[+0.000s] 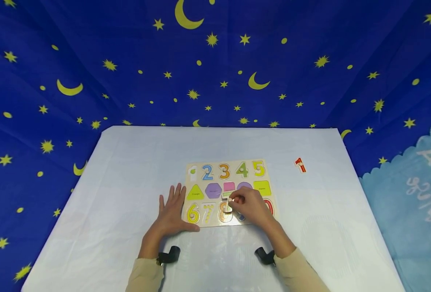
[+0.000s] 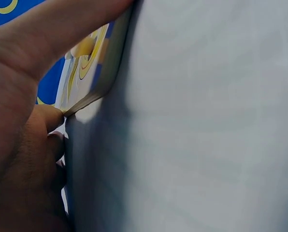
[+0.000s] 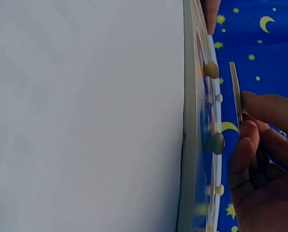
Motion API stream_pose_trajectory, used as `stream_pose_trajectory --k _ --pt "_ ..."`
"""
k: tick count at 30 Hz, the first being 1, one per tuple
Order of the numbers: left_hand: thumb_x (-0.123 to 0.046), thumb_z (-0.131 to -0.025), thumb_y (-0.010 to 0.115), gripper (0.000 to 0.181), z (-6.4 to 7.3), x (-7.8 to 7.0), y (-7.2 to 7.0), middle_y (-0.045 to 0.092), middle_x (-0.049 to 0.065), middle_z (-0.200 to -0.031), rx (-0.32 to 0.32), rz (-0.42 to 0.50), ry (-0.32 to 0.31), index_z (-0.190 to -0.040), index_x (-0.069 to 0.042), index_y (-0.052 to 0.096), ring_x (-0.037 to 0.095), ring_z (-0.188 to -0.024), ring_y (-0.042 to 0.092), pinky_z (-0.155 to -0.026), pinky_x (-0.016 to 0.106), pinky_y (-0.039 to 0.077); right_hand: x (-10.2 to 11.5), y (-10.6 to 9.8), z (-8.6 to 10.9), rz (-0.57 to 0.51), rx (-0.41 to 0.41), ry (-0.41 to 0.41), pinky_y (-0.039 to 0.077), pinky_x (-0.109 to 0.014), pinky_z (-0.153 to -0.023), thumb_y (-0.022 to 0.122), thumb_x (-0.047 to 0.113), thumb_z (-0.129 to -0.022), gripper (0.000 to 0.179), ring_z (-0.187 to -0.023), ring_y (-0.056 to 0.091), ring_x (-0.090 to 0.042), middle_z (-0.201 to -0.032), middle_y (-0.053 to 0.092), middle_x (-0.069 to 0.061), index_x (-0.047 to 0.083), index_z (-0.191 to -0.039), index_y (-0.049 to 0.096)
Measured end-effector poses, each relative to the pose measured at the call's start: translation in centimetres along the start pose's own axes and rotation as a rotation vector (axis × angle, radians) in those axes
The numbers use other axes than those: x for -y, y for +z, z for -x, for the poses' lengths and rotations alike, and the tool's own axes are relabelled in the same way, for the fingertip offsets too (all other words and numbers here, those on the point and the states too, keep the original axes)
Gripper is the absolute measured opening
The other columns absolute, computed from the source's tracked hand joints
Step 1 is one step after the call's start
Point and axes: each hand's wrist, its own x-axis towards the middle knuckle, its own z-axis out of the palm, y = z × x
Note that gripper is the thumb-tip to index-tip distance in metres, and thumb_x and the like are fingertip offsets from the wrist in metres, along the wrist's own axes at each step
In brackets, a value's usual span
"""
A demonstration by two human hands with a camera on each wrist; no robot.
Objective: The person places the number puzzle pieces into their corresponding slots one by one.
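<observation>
A wooden number puzzle board (image 1: 201,184) lies on the white table. My left hand (image 1: 171,213) rests at its left edge with fingers spread, the thumb along the front corner. Above the board, my right hand (image 1: 249,205) pinches a thin number puzzle piece (image 3: 235,84); its face is partly hidden, and which number it is I cannot tell for sure. In the right wrist view the piece is tilted up, apart from the board. The 7 recess (image 1: 209,213) shows printed yellow dots and no knob. The 1 recess (image 1: 192,172) bears a small green picture.
A red number 1 piece (image 1: 300,165) lies on the table (image 1: 310,194) to the right of the board. Knobbed numbers such as the blue 2 (image 1: 207,172) sit in the board. A blue cloth (image 1: 215,93) with moons and stars hangs behind the table.
</observation>
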Motion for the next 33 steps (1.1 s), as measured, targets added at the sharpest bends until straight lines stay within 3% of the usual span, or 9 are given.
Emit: stream_pose_trajectory --k 12,22,33 --pt "-0.064 -0.048 0.084 0.142 -0.2 0.1 0.0 -0.004 0.008 -0.160 0.011 -0.004 -0.005 -0.155 -0.009 0.007 0.026 -0.144 -0.015 -0.109 0.055 -0.015 0.6 1.6 0.0 0.021 0.021 -0.049 0.044 -0.022 -0.053 0.078 0.016 -0.077 0.008 -0.061 0.050 -0.005 -0.070 0.054 0.011 0.018 -0.082 0.072" --pt "-0.066 -0.049 0.083 0.142 -0.1 0.3 0.0 -0.004 0.009 -0.161 0.018 0.009 0.000 -0.155 -0.009 0.007 0.026 -0.144 -0.014 -0.109 0.055 -0.015 1.9 2.9 -0.1 0.086 0.138 -0.047 0.043 -0.023 -0.055 0.077 0.022 -0.080 0.009 -0.064 0.050 -0.006 -0.072 0.054 0.010 0.019 -0.086 0.072" --pt "-0.068 -0.049 0.081 0.141 -0.1 0.5 0.2 -0.002 0.008 -0.161 -0.002 -0.002 0.008 -0.155 -0.010 0.009 0.027 -0.145 -0.012 -0.109 0.056 -0.014 2.7 4.5 -0.4 0.118 0.155 -0.090 0.044 -0.022 -0.059 0.077 0.019 -0.079 0.008 -0.067 0.051 -0.006 -0.073 0.056 0.009 0.017 -0.085 0.072"
